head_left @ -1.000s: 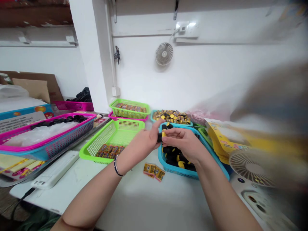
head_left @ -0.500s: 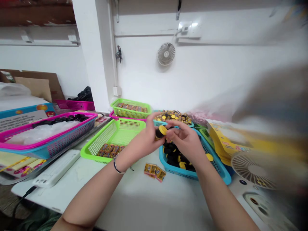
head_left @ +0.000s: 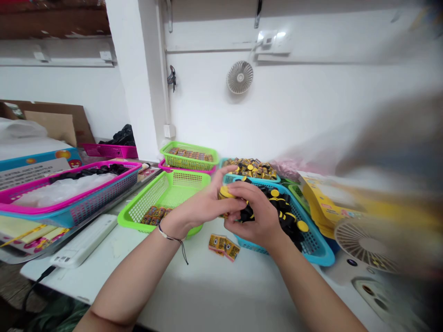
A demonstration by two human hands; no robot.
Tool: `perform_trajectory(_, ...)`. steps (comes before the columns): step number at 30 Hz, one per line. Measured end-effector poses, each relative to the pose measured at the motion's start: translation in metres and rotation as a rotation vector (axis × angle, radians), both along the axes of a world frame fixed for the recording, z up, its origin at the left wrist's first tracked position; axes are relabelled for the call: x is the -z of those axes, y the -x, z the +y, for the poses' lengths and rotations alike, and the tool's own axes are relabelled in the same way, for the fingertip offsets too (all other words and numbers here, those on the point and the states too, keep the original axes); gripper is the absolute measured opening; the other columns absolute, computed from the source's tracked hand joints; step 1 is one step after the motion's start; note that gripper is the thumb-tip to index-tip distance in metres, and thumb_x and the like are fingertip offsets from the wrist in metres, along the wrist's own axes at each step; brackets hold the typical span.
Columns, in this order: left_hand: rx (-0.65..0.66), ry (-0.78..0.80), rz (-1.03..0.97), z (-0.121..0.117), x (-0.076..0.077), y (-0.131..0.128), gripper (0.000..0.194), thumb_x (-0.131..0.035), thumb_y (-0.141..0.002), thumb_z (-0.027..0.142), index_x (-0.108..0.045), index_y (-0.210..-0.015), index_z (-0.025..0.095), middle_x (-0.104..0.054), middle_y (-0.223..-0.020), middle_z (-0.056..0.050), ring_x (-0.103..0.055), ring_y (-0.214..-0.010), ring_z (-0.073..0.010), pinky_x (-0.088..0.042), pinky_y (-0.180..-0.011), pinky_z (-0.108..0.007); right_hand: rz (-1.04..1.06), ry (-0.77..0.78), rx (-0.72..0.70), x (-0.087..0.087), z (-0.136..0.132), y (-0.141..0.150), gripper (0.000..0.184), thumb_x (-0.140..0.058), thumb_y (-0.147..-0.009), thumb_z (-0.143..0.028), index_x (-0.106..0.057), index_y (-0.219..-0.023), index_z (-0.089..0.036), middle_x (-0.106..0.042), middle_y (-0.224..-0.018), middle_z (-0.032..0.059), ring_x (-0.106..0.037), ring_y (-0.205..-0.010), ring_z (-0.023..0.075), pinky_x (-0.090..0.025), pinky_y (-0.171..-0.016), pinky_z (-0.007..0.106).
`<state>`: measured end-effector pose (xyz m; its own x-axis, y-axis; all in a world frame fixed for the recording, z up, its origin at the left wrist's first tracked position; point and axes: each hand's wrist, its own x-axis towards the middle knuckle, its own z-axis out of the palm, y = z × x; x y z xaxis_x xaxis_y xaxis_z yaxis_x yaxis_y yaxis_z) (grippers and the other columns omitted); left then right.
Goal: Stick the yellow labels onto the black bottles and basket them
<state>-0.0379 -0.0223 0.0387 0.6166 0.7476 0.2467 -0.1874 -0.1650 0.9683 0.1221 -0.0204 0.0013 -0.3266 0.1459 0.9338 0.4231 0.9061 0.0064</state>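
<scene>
My left hand (head_left: 202, 201) is closed around a small yellow-capped container (head_left: 226, 192), held above the table between the baskets. My right hand (head_left: 258, 216) is closed on the same container from the right, its fingers lying across the front and hiding most of the body. Just behind my right hand is a blue basket (head_left: 320, 253) full of black containers with yellow caps (head_left: 284, 216). Left of my hands, a green basket (head_left: 187, 182) holds a few rows of labelled containers (head_left: 154, 215) near its front. Several small yellow printed labels (head_left: 224, 246) lie on the table below my hands.
Farther back stand another green basket (head_left: 188, 162) with rows of pieces and a blue one (head_left: 277, 179) heaped with yellow-capped containers. To the left are a pink-rimmed basket (head_left: 104, 203) and a white power bank (head_left: 85, 242). A fan (head_left: 367, 244) and a phone (head_left: 377, 295) sit at right.
My right-hand fingers have come down and wrapped around the front of the container. The container has turned in my hands and shifted slightly left and down, its black side no longer showing.
</scene>
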Motion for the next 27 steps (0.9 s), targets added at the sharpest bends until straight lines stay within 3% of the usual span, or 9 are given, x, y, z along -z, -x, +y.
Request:
perform_trajectory(3, 0.100, 0.022, -0.032, 0.002, 0.000, 0.000, 0.085, -0.059, -0.081, 0.016, -0.013, -0.153, 0.025, -0.054, -0.052, 0.011, -0.055, -0.053, -0.0111, -0.045, -0.060, -0.026, 0.023, -0.017, -0.020, 0.002, 0.000, 0.001, 0.064, -0.062, -0.068, -0.007, -0.050, -0.128, -0.026, -0.067, -0.111, 0.0073, -0.067, -0.105, 0.0234, -0.058, -0.093, 0.040)
perform_trajectory(5, 0.100, 0.020, -0.035, 0.003, 0.001, -0.001, 0.086, -0.057, -0.080, 0.015, -0.012, -0.153, 0.023, -0.052, -0.051, 0.011, -0.054, -0.052, -0.0105, -0.044, -0.059, -0.024, 0.017, -0.046, 0.000, 0.002, 0.000, 0.000, 0.063, -0.063, -0.068, -0.006, -0.051, -0.128, -0.024, -0.066, -0.111, 0.0087, -0.066, -0.104, 0.0232, -0.058, -0.094, 0.039)
perform_trajectory(9, -0.138, -0.147, 0.081, 0.004, 0.006, -0.006, 0.092, -0.056, -0.077, 0.009, -0.004, -0.151, 0.023, -0.055, -0.059, 0.010, -0.054, -0.055, -0.0107, -0.040, -0.053, -0.021, -0.076, -0.173, 0.057, 0.001, 0.006, -0.005, 0.063, -0.064, -0.071, -0.003, -0.053, -0.130, -0.020, -0.066, -0.110, 0.0103, -0.065, -0.108, 0.0242, -0.056, -0.099, 0.043)
perform_trajectory(12, -0.309, -0.264, 0.099, 0.001, 0.009, -0.010, 0.096, -0.057, -0.076, 0.008, 0.003, -0.149, 0.023, -0.051, -0.061, 0.010, -0.052, -0.053, -0.0101, -0.038, -0.051, -0.020, -0.099, -0.186, 0.042, 0.003, 0.011, -0.009, 0.064, -0.066, -0.074, -0.006, -0.050, -0.134, -0.024, -0.067, -0.111, 0.0086, -0.066, -0.108, 0.0248, -0.054, -0.103, 0.050)
perform_trajectory(15, -0.205, -0.261, 0.100, -0.002, 0.007, -0.008, 0.094, -0.056, -0.077, 0.008, 0.003, -0.148, 0.025, -0.048, -0.061, 0.011, -0.051, -0.053, -0.0092, -0.036, -0.050, -0.019, -0.049, -0.155, 0.012, 0.006, 0.011, -0.010, 0.065, -0.067, -0.074, -0.009, -0.050, -0.134, -0.027, -0.068, -0.116, 0.0081, -0.067, -0.109, 0.0261, -0.053, -0.104, 0.053)
perform_trajectory(18, 0.006, -0.231, 0.068, 0.001, 0.005, -0.001, 0.092, -0.059, -0.079, 0.010, -0.001, -0.148, 0.029, -0.049, -0.065, 0.010, -0.049, -0.054, -0.0073, -0.036, -0.051, -0.017, -0.039, -0.170, -0.015, 0.007, 0.007, -0.007, 0.069, -0.064, -0.071, -0.003, -0.050, -0.135, -0.026, -0.069, -0.116, 0.0079, -0.068, -0.108, 0.0259, -0.056, -0.102, 0.049)
perform_trajectory(21, 0.110, -0.213, 0.017, 0.006, 0.005, 0.004, 0.093, -0.062, -0.078, 0.012, -0.004, -0.148, 0.031, -0.051, -0.070, 0.009, -0.051, -0.056, -0.0075, -0.040, -0.053, -0.018, -0.037, -0.185, -0.035, 0.005, 0.003, -0.004, 0.072, -0.063, -0.070, -0.001, -0.048, -0.137, -0.025, -0.070, -0.113, 0.0073, -0.069, -0.106, 0.0256, -0.058, -0.100, 0.046)
perform_trajectory(24, 0.072, -0.234, 0.069, 0.007, 0.005, 0.004, 0.093, -0.061, -0.078, 0.013, -0.004, -0.149, 0.031, -0.052, -0.071, 0.008, -0.054, -0.057, -0.0085, -0.041, -0.054, -0.019, -0.069, -0.180, -0.015, 0.001, 0.001, -0.004, 0.070, -0.063, -0.071, -0.001, -0.049, -0.136, -0.023, -0.069, -0.115, 0.0095, -0.067, -0.110, 0.0263, -0.057, -0.101, 0.045)
perform_trajectory(27, -0.056, -0.299, 0.149, 0.004, 0.002, 0.006, 0.085, -0.058, -0.083, 0.014, -0.004, -0.147, 0.029, -0.060, -0.078, 0.005, -0.060, -0.065, -0.0106, -0.046, -0.061, -0.023, -0.112, -0.171, -0.002, -0.002, 0.004, -0.008, 0.067, -0.063, -0.073, -0.001, -0.050, -0.135, -0.021, -0.065, -0.117, 0.0122, -0.064, -0.117, 0.0264, -0.053, -0.105, 0.045)
